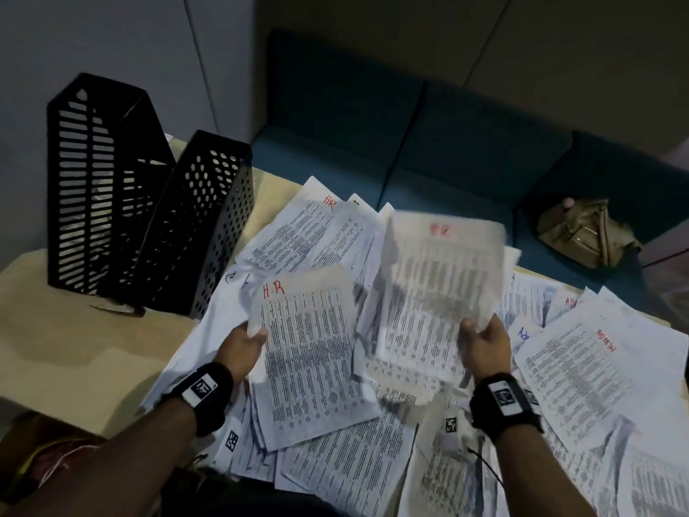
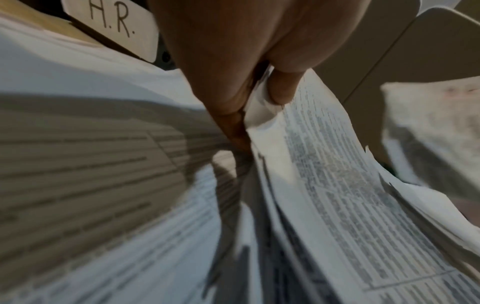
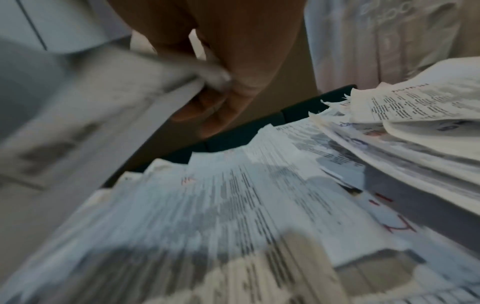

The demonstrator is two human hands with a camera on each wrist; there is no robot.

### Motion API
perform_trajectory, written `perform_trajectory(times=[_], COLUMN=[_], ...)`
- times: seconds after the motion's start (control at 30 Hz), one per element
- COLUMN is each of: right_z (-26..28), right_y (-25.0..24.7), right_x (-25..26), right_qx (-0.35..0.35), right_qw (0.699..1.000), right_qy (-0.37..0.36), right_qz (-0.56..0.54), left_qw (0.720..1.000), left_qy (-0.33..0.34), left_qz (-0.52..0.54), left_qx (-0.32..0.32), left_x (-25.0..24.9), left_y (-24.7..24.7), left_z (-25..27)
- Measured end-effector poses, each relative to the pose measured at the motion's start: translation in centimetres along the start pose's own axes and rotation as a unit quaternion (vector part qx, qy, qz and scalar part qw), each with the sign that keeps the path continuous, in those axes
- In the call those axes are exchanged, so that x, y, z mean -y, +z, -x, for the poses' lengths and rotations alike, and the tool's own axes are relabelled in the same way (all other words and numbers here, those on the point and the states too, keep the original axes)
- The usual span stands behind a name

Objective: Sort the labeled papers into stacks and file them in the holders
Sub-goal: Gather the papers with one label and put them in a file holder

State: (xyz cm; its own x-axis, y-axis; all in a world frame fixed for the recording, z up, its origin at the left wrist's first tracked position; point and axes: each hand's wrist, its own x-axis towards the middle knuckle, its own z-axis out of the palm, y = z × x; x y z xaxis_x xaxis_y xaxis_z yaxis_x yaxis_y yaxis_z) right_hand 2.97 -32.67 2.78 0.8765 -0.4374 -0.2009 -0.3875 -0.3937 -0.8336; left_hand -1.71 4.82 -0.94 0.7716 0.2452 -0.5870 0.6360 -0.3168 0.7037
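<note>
Left hand (image 1: 244, 345) gripping HR sheet (image 1: 309, 352), edge pinched

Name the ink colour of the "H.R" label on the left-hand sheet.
Red, clearest in the head view on the sheet.

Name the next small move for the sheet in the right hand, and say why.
Probably lay the blurred sheet held by the right hand onto the H.R sheet gripped by the left hand: its red mark looks like HR too, though smeared.

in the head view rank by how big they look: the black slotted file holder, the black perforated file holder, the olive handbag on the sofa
1. Black slotted file holder, largest.
2. Black perforated file holder.
3. Olive handbag, smallest, though it lies farther from the camera, so its true size is unsure.
</note>
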Motion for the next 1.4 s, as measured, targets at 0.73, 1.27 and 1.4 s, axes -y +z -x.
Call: perform_trajectory(times=[0.73,1.27,1.4], right_z=[8.1,6.4,6.6], right_y=[11.0,13.6,13.9], right_x=[2.2,5.9,6.5], right_qx=[0.252,0.321,0.352], right_qw=[0.966,0.886,0.863], right_qy=[0.016,-0.212,-0.198], right_qz=[0.054,0.257,0.303], left_qw=[0.997,0.956,0.959], left_qy=[0.058,0.259,0.265], left_qz=[0.021,0.018,0.002], left_qx=[0.037,0.133,0.105], left_x=[-1.1,-2.2,-2.0], left_y=[0.3,0.9,1.5], left_z=[1.2,0.8,0.8])
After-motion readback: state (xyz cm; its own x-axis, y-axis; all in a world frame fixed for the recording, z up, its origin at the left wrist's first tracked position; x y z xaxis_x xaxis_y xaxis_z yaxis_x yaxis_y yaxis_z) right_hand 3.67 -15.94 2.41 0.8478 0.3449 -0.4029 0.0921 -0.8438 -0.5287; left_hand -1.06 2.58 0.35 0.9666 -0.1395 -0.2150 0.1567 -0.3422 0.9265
